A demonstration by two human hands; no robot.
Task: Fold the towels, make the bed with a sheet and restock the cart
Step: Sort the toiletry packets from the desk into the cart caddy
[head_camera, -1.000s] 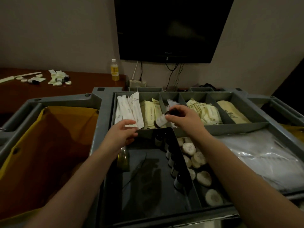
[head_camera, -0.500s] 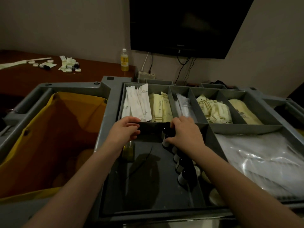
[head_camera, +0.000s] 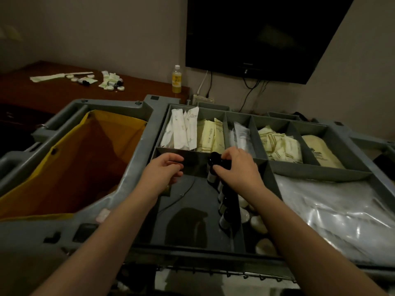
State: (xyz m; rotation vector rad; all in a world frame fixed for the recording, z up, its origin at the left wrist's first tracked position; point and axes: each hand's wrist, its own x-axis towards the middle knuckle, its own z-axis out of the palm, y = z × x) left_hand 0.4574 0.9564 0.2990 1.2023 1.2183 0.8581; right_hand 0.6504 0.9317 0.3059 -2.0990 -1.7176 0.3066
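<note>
Black-capped bottle [head_camera: 213, 167], pinched by my right hand [head_camera: 237, 167], I'd set upright and snug against the row [head_camera: 224, 210] under that wrist, my left hand [head_camera: 164, 171] hovering loosely curled, empty, just beside.

The cart [head_camera: 136, 133] is grey, its bag [head_camera: 74, 163] mustard yellow. The far-left packets [head_camera: 179, 131] are white; the sachets [head_camera: 277, 144] right of them are cream with brown stripes. The bottles [head_camera: 224, 221] are dark, pale-labelled.

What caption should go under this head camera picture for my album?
Right hand grips a small dark bottle in the cart tray; left hand hovers beside it.
</note>
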